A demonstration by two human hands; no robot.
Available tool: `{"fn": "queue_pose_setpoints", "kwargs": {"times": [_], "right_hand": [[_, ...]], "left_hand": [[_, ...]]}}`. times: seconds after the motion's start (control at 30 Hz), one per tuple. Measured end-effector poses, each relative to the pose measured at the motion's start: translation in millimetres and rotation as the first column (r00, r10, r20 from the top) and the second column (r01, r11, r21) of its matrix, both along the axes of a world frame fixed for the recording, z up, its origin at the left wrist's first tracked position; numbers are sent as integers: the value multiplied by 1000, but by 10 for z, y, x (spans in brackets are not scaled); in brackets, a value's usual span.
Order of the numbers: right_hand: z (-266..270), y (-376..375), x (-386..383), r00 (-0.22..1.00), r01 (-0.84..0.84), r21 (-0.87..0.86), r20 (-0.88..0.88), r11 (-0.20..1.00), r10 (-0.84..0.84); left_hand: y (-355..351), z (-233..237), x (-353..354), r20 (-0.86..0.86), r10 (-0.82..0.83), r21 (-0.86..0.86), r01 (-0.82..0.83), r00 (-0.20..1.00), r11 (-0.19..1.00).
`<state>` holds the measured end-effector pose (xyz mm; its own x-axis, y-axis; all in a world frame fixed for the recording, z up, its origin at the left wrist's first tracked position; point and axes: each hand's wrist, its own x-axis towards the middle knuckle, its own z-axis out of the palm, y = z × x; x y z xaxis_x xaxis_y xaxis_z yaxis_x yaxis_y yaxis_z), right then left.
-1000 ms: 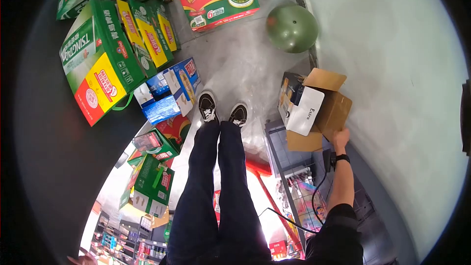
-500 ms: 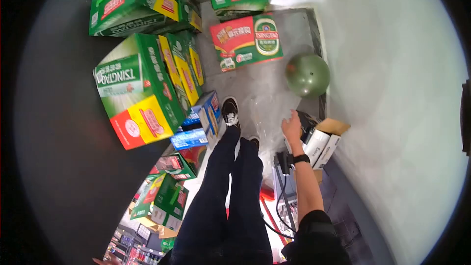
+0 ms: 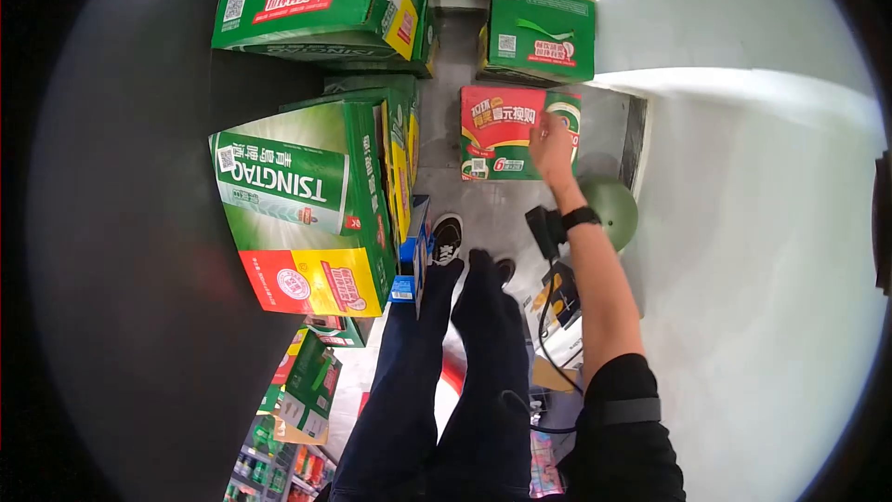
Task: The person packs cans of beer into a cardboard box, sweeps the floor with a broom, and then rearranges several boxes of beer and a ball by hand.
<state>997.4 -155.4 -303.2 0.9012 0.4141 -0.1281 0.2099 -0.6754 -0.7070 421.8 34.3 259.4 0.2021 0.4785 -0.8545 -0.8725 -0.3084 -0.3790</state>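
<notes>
My right hand [image 3: 553, 149] reaches forward over the right part of a red and green beer carton [image 3: 502, 121] that lies on the floor, covering some of its round label. Its fingers look stretched out, with nothing held in them. A watch-like black band and a small black device with a cable sit on that wrist. Partly hidden behind the forearm is a green ball [image 3: 615, 209], beside the right wall. My left hand is out of view.
Stacked green Tsingtao cartons [image 3: 288, 195] stand on the left, with a blue box [image 3: 415, 246] low beside them. Another green carton [image 3: 539, 33] stands at the back. Boxes [image 3: 562, 297] sit under my right forearm, and my shoe [image 3: 447, 237] is on the grey floor.
My right hand has moved forward from beside the ball and the open box to over the red and green carton. My left hand, partly visible at the lower left before, has left the view.
</notes>
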Motion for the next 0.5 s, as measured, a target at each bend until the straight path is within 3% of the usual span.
{"fn": "queue_pose_setpoints", "kwargs": {"times": [0.03, 0.07, 0.1, 0.13, 0.2, 0.27, 0.33, 0.4, 0.43, 0.47, 0.5], "right_hand": [[32, 72, 191, 1000, -16, -25, 3, 1000, 16], [76, 166, 391, 999, -34, -49, 6, 998, 34], [31, 226, 585, 995, -80, -89, 57, 993, 85], [-16, 291, 774, 985, -125, -129, 104, 984, 139], [-87, 448, 1122, 955, -195, -203, 184, 960, 232], [-145, 568, 1350, 910, -258, -278, 252, 925, 329], [-207, 689, 1517, 860, -337, -411, 232, 847, 454], [-275, 746, 1617, 838, -360, -510, 192, 781, 512], [-267, 795, 1708, 841, -395, -544, 110, 740, 530], [-231, 870, 1813, 839, -429, -572, 35, 699, 544], [-177, 938, 1909, 836, -479, -582, -73, 657, 544]], "left_hand": [[-4, 8, 139, -287, -126, -104, 100, 950, 990], [-25, -50, 111, -288, -110, -107, 82, 951, 991], [-34, -143, 49, 27, -5, -83, 7, 1000, 996], [-79, -196, 16, 339, 96, -77, -74, 936, 994], [-129, -324, 223, 391, 76, -70, -53, 917, 996], [-159, -466, 154, 667, 205, -148, -143, 716, 979], [-249, -507, -159, 909, 319, -194, -408, 266, 892], [-252, -381, -69, 720, 338, -58, -433, 605, 899], [-297, -476, 104, 864, 353, -185, -426, 358, 885], [-312, -464, 127, 872, 362, -211, -412, 330, 886], [-332, -363, 56, 818, 415, -196, -486, 398, 852]]}}
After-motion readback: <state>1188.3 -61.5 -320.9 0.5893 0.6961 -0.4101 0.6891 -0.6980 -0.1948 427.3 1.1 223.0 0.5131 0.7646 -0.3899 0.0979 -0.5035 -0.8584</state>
